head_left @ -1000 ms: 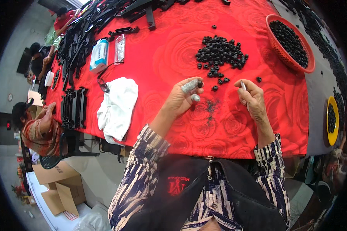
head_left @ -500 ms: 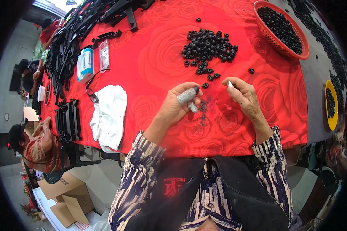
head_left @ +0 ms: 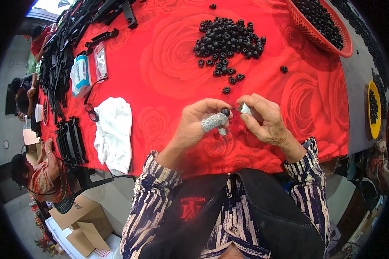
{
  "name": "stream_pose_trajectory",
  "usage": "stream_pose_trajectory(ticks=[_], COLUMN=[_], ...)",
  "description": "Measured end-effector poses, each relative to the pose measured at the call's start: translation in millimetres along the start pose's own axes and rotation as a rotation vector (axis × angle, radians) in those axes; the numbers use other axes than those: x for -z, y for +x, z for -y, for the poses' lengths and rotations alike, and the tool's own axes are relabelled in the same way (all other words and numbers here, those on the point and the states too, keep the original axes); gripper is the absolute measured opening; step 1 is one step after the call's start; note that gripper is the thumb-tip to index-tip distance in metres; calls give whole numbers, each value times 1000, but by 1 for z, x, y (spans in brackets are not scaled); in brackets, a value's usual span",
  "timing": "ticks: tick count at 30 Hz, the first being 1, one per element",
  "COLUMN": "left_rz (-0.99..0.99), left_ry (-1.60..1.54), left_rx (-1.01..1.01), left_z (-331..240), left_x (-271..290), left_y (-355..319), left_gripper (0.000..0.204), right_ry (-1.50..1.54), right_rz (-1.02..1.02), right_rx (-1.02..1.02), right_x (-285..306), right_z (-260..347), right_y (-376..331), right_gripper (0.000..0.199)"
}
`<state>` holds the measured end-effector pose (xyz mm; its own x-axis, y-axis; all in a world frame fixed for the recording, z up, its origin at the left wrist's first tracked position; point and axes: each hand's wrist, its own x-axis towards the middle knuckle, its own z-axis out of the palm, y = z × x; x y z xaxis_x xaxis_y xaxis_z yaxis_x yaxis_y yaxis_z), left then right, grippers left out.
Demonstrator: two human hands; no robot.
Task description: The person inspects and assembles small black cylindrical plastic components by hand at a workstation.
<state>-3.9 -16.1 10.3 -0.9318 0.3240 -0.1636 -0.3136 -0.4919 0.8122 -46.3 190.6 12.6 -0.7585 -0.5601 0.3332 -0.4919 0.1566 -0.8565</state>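
My left hand [head_left: 193, 125] pinches a small round black part [head_left: 225, 112] between thumb and fingers. A grey knitted wrap [head_left: 214, 122] covers its thumb, and a bit of white wrapping shows on a finger below. Close by on the right, my right hand [head_left: 267, 123] grips a small blade [head_left: 240, 106], partly white, whose tip points toward the black part. I cannot tell whether blade and part touch. Beyond both hands lies a loose pile of similar black parts [head_left: 229, 41], with a few strays nearer me. Fine dark shavings dot the red cloth beneath my hands.
A red basket [head_left: 346, 48] of black parts stands at the far right, a yellow plate [head_left: 378, 123] below it. At left lie a white cloth [head_left: 113, 136], a tissue pack [head_left: 80, 75], glasses [head_left: 92, 113] and many long black pieces [head_left: 58, 73]. Other people sit along the left side.
My right hand has moved left, bringing the blade close to the black part. My left hand has turned, so the part now faces up. The view has shifted slightly.
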Motion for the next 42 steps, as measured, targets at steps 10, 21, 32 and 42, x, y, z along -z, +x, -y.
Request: stream_pose_trajectory(ticks=[10, 21, 32, 42], left_rz=[-25, -45, -54, -74], left_ry=[11, 119, 93, 64], left_rx=[23, -29, 11, 14], left_z=[5, 2, 5, 9], left_x=[-7, -11, -12, -10], left_y=[-2, -2, -3, -1], left_gripper=[26, 24, 25, 26], right_ry=[-32, -35, -53, -71], right_rz=[-86, -39, -44, -53], right_rx=[5, -14, -5, -22], right_x=[-5, -4, -8, -11], right_z=[6, 3, 5, 2], right_y=[1, 0, -1, -3], right_gripper=[32, 31, 29, 27])
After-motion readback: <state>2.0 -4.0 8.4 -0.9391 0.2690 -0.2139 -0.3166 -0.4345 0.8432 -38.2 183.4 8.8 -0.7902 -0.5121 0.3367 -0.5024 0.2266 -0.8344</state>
